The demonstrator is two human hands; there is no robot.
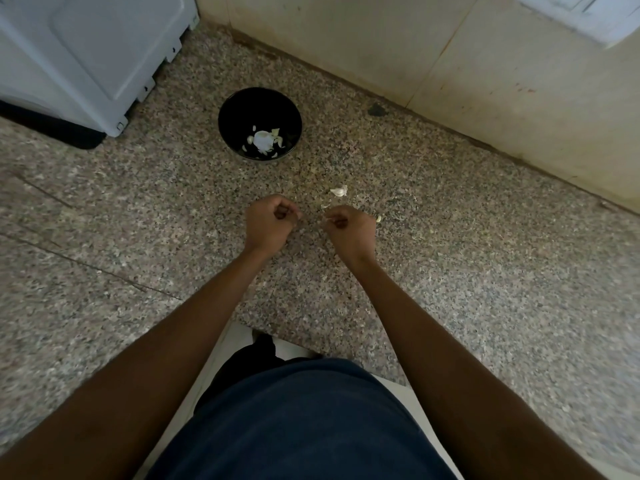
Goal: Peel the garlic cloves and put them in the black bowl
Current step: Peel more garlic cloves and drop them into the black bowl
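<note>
Peeling's underway: left hand point(270, 220) curled, contents hidden; right hand point(348, 225) pinches a skin scrap. Next: clove point(339, 191) by the bowl point(259, 98).

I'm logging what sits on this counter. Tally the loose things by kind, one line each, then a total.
Black bowl: 1, holding pale garlic pieces too jumbled to count
Unpeeled garlic clove: 1, lying beyond the right hand
Small garlic piece: 1, beside the right hand
White appliance: 1
Total: 4
</note>
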